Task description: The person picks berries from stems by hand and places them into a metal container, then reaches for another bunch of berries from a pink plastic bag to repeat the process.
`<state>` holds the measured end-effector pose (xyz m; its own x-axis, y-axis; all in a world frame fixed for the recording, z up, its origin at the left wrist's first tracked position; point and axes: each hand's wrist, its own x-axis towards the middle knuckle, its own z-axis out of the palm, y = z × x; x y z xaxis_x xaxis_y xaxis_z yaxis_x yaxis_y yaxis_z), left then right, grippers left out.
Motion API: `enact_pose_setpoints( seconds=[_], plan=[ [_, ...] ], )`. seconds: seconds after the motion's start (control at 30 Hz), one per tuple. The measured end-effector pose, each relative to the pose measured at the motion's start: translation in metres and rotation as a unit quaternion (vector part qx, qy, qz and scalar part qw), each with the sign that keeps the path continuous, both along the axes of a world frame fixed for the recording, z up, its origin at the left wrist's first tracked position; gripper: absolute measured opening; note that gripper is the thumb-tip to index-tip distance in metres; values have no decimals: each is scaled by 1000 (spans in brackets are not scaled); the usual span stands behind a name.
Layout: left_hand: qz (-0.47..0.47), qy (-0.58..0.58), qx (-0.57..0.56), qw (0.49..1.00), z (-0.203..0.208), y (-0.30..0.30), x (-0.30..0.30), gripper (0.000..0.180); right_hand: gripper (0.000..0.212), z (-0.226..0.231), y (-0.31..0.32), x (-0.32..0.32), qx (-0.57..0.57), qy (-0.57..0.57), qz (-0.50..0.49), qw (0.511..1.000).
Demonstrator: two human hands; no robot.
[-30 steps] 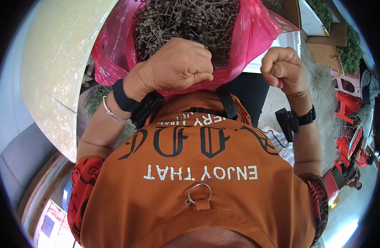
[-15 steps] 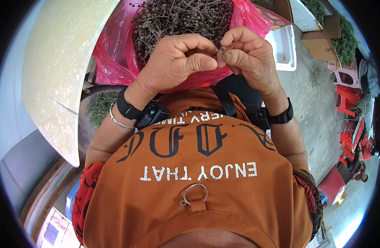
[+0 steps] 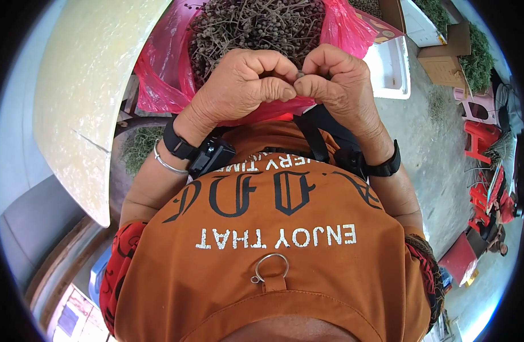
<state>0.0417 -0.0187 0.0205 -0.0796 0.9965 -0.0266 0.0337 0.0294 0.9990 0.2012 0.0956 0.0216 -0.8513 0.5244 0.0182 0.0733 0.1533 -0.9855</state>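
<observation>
Both hands meet in front of a pink plastic bag [image 3: 159, 62] filled with dried brown stalks with small round heads [image 3: 253, 28]. My left hand [image 3: 245, 82] has thumb and index finger pinched together, their tips pointing toward the other hand. My right hand [image 3: 342, 85] is closed in a pinch too, its thumb tip almost touching the left fingertips. A tiny greyish bit [image 3: 299, 74] shows between the fingertips; what it is cannot be made out. The fingers hide most of it.
On the left, a pale yellowish tabletop [image 3: 85, 102] curves close to my left arm. Beyond my right hand stand a white foam box [image 3: 390, 68] and a cardboard box [image 3: 441, 60] beside green plant stalks [image 3: 476, 57]. Red plastic stools [image 3: 480, 139] are at the far right.
My right hand has shifted slightly left and its fingertips have closed against the left ones. The small round greenish-grey bit seen at its fingertips is now mostly hidden.
</observation>
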Motion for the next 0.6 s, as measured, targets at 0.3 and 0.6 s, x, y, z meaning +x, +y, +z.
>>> enact_pose_setpoints(
  seconds=[0.3,0.6],
  plan=[
    [42,-162,-39,985,-11,2,4,14,18,-7,-2,-1,-111,33,-14,993],
    [21,-96,-61,993,-14,-2,-1,12,11,-12,-5,-5,45,3,-1,999]
  ],
)
